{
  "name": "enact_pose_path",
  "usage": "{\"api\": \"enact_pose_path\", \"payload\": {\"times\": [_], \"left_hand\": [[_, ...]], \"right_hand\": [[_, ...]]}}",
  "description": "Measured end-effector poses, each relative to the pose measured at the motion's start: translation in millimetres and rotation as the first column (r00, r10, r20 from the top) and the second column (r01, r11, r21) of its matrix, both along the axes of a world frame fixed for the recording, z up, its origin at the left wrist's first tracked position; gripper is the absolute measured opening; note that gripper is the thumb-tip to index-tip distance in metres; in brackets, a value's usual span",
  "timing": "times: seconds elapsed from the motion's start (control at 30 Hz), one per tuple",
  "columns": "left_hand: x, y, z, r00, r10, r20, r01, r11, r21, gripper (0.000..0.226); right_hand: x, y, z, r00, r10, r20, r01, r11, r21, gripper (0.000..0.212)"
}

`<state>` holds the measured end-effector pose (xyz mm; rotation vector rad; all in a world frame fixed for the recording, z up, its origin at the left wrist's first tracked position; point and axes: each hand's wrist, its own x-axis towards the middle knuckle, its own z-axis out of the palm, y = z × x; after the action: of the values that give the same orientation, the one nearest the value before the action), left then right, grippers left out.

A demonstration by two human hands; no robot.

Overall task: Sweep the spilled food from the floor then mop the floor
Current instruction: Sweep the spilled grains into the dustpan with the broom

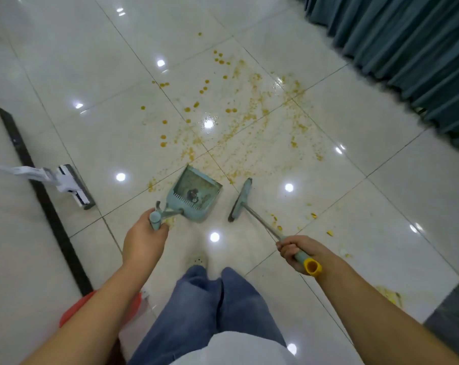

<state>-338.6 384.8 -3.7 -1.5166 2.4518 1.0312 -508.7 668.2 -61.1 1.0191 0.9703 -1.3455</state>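
Yellow-orange spilled food (239, 111) lies scattered in crumbs and smears across the glossy white tiles ahead of me. My left hand (144, 239) grips the handle of a pale teal dustpan (196, 191), whose open mouth faces the spill; a little dark debris sits inside it. My right hand (298, 252) holds the yellow-capped handle of a teal broom (241, 200), its head resting on the floor just right of the dustpan. A few yellow scraps (312, 216) lie right of the broom. A white flat mop (70, 187) lies on the floor at left.
Teal curtains (407, 48) hang along the upper right. A dark strip (38, 185) runs diagonally across the floor at left. Something red (73, 310) sits on the floor behind my left arm. More yellow residue (389, 295) lies near a dark mat at lower right.
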Motion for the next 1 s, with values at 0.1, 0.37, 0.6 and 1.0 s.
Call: {"api": "enact_pose_path", "payload": {"times": [0.1, 0.37, 0.6, 1.0], "left_hand": [[-3, 4, -1, 0.999, -0.047, 0.021, 0.048, 0.999, -0.013, 0.025], [-23, 2, -7, 0.989, -0.142, 0.034, 0.142, 0.990, 0.004, 0.018], [-38, -6, -6, 0.973, -0.227, 0.045, 0.227, 0.974, 0.007, 0.023], [-68, -2, -9, 0.934, -0.357, 0.024, 0.354, 0.933, 0.067, 0.030]], "right_hand": [[-5, -7, -9, 0.999, -0.051, 0.012, 0.051, 0.998, -0.030, 0.013], [-7, 10, -19, 0.930, -0.364, 0.051, 0.366, 0.930, -0.040, 0.014], [23, 58, -3, 0.871, -0.490, 0.003, 0.489, 0.869, 0.072, 0.018], [91, 62, 10, 0.934, -0.355, -0.027, 0.353, 0.916, 0.188, 0.015]]}}
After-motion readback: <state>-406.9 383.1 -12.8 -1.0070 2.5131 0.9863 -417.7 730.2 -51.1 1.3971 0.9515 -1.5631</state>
